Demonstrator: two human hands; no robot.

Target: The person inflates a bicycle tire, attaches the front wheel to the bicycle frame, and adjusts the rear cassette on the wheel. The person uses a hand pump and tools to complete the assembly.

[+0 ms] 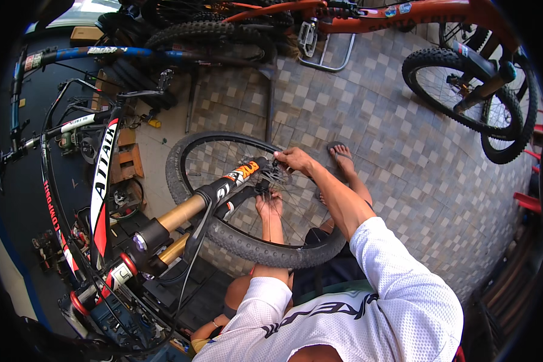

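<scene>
A bicycle wheel point(271, 256) with a knobby black tyre lies tilted in front of me. The suspension fork point(181, 212), with gold upper tubes and black lower legs, reaches over it to the hub. Beside the leg ends sits a disc rotor point(276, 173). My right hand point(294, 160) is closed in a pinch at the hub, by the end of the upper fork leg; the small part in its fingers is hidden. My left hand point(269, 204) comes up through the spokes from below, fingers curled near the lower leg's end. What it grips is hard to make out.
The fork belongs to a black, white and red bike frame point(104, 163) at left, with a blue handlebar or frame tube point(108, 53) behind. An orange bicycle point(398, 18) stands across the far side. Another bike wheel point(458, 90) is at right, over tiled floor point(368, 102).
</scene>
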